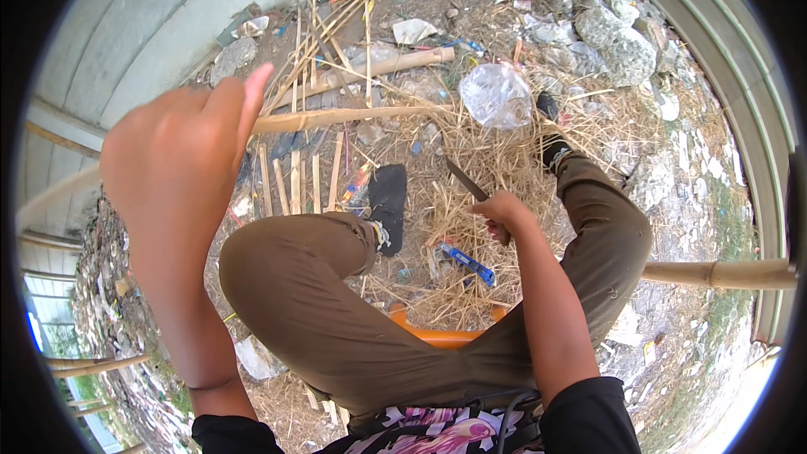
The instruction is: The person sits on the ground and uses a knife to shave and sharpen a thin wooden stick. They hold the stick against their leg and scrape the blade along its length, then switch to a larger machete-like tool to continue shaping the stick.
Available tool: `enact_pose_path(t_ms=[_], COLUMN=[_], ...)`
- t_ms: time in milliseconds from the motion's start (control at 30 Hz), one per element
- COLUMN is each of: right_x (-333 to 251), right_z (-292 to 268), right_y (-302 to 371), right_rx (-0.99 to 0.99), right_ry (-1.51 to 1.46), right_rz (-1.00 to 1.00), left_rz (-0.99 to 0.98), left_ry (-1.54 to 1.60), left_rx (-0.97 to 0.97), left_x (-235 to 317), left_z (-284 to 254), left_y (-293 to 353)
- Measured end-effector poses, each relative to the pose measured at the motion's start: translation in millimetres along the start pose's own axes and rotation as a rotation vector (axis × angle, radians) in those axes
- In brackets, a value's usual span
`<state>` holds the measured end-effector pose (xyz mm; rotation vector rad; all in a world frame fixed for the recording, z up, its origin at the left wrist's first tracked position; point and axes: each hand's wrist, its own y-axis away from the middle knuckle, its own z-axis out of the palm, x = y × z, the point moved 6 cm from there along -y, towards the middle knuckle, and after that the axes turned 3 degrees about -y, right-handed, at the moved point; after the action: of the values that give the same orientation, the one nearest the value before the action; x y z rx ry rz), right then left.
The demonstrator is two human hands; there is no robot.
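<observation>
My left hand (176,139), raised at the left, is closed around a long bamboo strip (345,117). The strip runs out past both sides of the fist, its right end above the straw between my feet. Its thumb points up and to the right. In my right hand (509,215), over the straw between my legs, is a knife (465,177) with a dark blade pointing up and left, away from me. The blade stays apart from the strip. Just below that hand, a blue utility knife (467,264) lies on the straw.
Bamboo shavings (496,151) cover the ground between my feet. Several cut slats (316,185) lie beside my left shoe (387,206). Beyond are a thick bamboo piece (395,63), a clear plastic bag (496,97) and rubble (618,42). An orange seat edge (445,339) shows between my thighs.
</observation>
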<state>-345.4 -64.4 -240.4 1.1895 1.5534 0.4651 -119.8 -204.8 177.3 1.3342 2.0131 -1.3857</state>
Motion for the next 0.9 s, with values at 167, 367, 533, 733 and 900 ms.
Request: enact_pose_path(t_ms=[167,367,533,733,900], right_x=[-30.4,-90.0,-130.5,-131.5,-146.7], right_z=[-93.2,-101.8,-38.1,-18.2,-32.3], right_y=[114.4,227.8,216.2,172.9,216.9], right_rx=[0.282,0.464,0.335,0.297,0.477], right_ry=[0.132,-0.644,-0.640,-0.234,-0.379], right_rz=[-0.166,-0.863,-0.936,-0.835,-0.993], left_rz=[0.121,0.359,0.450,0.401,0.295], left_ry=[0.096,0.131,0.134,0.088,0.100], left_rx=[0.287,0.547,0.574,0.495,0.461], left_x=[19.2,51.9,60.3,52.3,42.3], left_z=[-4.9,-31.3,-38.3,-28.9,-13.5], left_y=[-34.4,-62.1,-70.4,-54.0,-67.7])
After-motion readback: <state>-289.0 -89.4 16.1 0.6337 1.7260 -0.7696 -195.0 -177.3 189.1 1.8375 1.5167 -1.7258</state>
